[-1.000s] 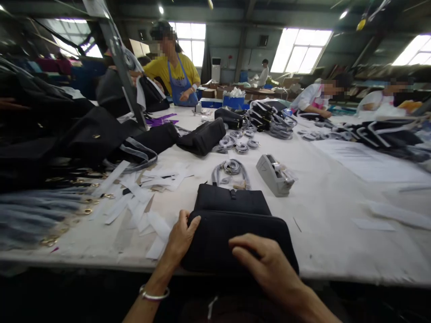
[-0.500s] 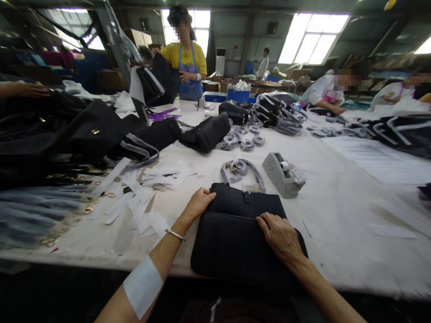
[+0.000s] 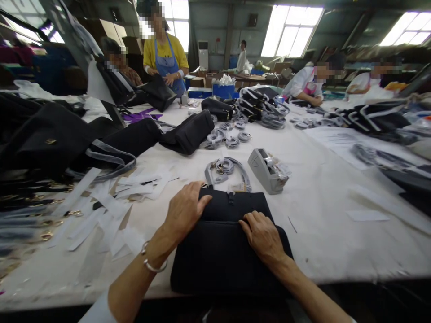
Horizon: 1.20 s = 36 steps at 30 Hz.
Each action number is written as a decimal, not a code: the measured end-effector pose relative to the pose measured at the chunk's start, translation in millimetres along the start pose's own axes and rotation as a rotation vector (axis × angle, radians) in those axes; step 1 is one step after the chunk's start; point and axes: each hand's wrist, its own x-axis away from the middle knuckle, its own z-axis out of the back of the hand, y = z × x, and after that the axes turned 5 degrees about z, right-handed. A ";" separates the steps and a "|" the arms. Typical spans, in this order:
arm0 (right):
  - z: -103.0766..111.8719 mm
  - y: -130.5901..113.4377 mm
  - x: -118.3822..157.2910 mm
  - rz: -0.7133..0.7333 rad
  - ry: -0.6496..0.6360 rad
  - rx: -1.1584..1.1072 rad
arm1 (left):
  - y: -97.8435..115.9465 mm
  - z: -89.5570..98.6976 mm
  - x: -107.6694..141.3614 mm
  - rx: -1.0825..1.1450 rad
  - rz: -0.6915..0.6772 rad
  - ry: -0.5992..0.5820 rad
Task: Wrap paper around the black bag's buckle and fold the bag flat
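Observation:
A flat black bag lies on the white table at the near edge, right in front of me. My left hand rests on its upper left corner with the fingers curled over the top edge. My right hand presses palm down on the middle of the bag, fingertips at the seam of its front flap. A silver bracelet circles my left wrist. Just behind the bag lies a coiled grey strap with metal clips.
A grey tape dispenser stands right of the strap. White paper strips litter the table at left, beside piled black bags. More black bags and strap coils lie farther back. Several other people work along the far side.
My left hand has slid further onto the bag's top corner and my right hand moved slightly left along the flap seam. My view shifted right; the person in the yellow shirt now handles a bag.

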 end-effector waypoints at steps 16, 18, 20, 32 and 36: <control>-9.0 33.1 2.9 -0.154 0.017 -0.050 | 15.3 -88.2 23.1 -0.104 -0.412 -0.018; -12.7 36.8 -13.8 -0.163 0.024 -0.094 | 16.1 -91.3 15.1 -0.110 -0.391 0.015; -12.7 40.3 -26.7 -0.180 0.045 -0.133 | 20.4 -94.5 10.9 -0.094 -0.395 0.066; 44.3 63.6 120.1 -0.352 0.491 -0.489 | 36.0 -106.1 8.8 0.187 -0.670 -0.018; 40.1 90.7 252.3 -0.827 0.448 -0.262 | 37.3 -105.2 7.9 0.184 -0.657 -0.028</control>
